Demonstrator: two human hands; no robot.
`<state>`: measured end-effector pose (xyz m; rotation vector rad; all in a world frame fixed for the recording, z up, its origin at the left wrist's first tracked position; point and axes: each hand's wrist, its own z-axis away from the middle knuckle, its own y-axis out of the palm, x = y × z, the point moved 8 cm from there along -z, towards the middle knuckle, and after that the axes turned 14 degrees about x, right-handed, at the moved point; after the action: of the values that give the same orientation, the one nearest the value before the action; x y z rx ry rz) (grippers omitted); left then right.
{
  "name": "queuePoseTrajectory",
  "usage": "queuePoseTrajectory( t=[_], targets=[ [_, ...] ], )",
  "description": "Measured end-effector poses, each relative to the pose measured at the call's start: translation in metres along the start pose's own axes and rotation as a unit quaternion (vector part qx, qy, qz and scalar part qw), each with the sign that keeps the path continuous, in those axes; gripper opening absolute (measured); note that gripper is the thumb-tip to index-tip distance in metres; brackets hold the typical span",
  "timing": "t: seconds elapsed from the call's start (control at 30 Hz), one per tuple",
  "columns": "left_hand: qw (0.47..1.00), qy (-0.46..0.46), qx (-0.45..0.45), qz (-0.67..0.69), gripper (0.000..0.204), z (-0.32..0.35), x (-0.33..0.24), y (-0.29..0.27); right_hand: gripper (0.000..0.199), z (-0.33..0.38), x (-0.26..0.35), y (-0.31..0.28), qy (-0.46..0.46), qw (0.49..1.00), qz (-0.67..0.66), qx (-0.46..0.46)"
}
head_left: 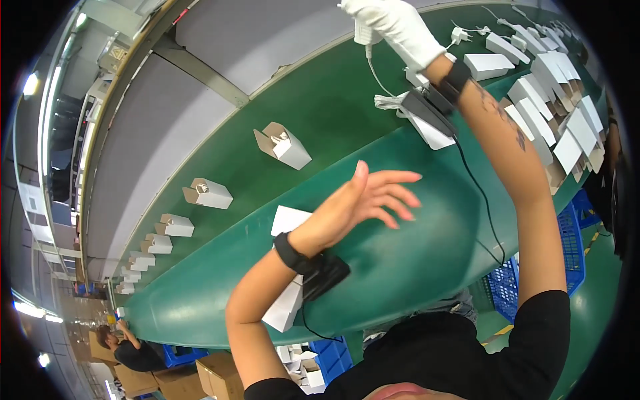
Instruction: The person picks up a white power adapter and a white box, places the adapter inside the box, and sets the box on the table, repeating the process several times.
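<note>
My right hand [393,30], in a white glove, is stretched to the far edge of the bench. Its fingers are closed on a white power adapter [364,33], whose thin cable hangs down toward a bundle of white cable [389,102] beside a white box [433,137]. The black device on my right wrist partly hides that box. My bare left hand [367,200] hovers over the green work surface [413,247] with fingers spread and nothing in them. Beneath my left wrist lie white cartons [283,310], partly covered by the arm and its black strapped device [325,275].
An open white box [285,147] with white contents stands farther back, and several similar boxes [209,193] line up leftward. Flattened or stacked white boxes [533,113] crowd the right, near more adapters [460,35]. Blue crates [570,250] sit below. A person [133,350] works far left.
</note>
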<state>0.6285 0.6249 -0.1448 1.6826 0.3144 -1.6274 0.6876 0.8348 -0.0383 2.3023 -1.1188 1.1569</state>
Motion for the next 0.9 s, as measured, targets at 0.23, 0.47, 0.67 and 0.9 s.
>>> queuePoseTrajectory(
  t=[0.23, 0.47, 0.67, 0.9],
  targets=[
    [0.946, 0.143, -0.13, 0.259, 0.064, -0.045, -0.008, -0.019, 0.04, 0.105, 0.054, 0.055, 0.048, 0.926, -0.372, 0.043],
    [0.955, 0.192, -0.15, 0.171, 0.037, -0.084, -0.006, -0.037, 0.046, 0.198, 0.061, 0.032, 0.109, 0.96, -0.259, -0.01],
    [0.927, 0.236, -0.183, 0.227, 0.021, -0.084, 0.031, -0.022, 0.048, 0.228, 0.026, 0.024, 0.2, 0.958, -0.195, -0.071],
    [0.949, 0.21, -0.233, 0.033, 0.028, -0.112, 0.048, -0.011, 0.036, 0.252, -0.008, 0.004, 0.141, 0.967, -0.123, -0.172]
  ],
)
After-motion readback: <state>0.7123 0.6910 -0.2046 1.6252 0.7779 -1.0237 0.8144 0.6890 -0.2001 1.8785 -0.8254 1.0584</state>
